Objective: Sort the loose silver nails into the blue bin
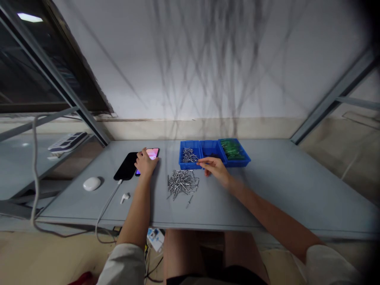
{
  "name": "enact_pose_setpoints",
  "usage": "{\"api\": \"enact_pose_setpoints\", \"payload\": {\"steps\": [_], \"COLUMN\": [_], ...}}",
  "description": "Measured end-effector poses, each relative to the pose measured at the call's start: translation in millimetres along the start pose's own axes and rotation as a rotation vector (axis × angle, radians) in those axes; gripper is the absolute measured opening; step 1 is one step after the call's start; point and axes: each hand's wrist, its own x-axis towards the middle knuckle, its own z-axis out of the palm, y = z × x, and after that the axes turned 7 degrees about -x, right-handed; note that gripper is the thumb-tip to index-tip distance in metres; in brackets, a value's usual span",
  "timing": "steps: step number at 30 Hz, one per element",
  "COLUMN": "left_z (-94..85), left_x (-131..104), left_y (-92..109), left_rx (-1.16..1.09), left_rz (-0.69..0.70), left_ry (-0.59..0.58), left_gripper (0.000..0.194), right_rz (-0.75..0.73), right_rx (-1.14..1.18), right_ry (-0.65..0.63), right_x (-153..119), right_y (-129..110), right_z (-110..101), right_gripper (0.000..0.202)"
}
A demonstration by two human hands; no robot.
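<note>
My left hand [145, 163] lies across a smartphone with a lit screen [152, 153], fingers and thumb bent around its sides. My right hand [216, 168] is at the front rim of a blue three-part bin [190, 166], thumb and forefinger pinched together. Whatever is between these fingertips is too small to make out. Silver pop rivets [189, 155] lie in the left compartment. In front of the bin is a loose pile of similar rivets [181, 183], with a single rivet [189, 202] apart from it. My right hand partly hides the middle compartment [210, 147].
Green items [231, 149] fill the right compartment. Left of my left hand lie a dark phone [126, 166] with a white cable [108, 204], a white earbud [125, 197] and a white rounded case [92, 183]. A power strip [67, 142] sits beyond the frame post.
</note>
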Motion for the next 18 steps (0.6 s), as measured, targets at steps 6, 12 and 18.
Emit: {"api": "enact_pose_setpoints", "payload": {"steps": [6,12,18], "left_z": [-0.4,-1.9,-2.6], "left_x": [0.2,-0.1,-0.4], "left_y": [-0.1,0.9,1.8], "left_rx": [-0.001,0.005,-0.004], "left_rz": [0.003,0.0,-0.006], "left_ry": [-0.007,-0.017,-0.025], "left_gripper": [0.073,0.069,0.068], "right_rz": [-0.032,-0.048,-0.079], "right_rx": [-0.003,-0.017,-0.101], "right_ry": [-0.048,-0.079,-0.147], "right_x": [0.9,0.7,-0.3], "right_y": [3.2,4.4,5.4], "right_z": [-0.4,-2.1,-4.0], "right_gripper": [0.037,0.041,0.037]}}
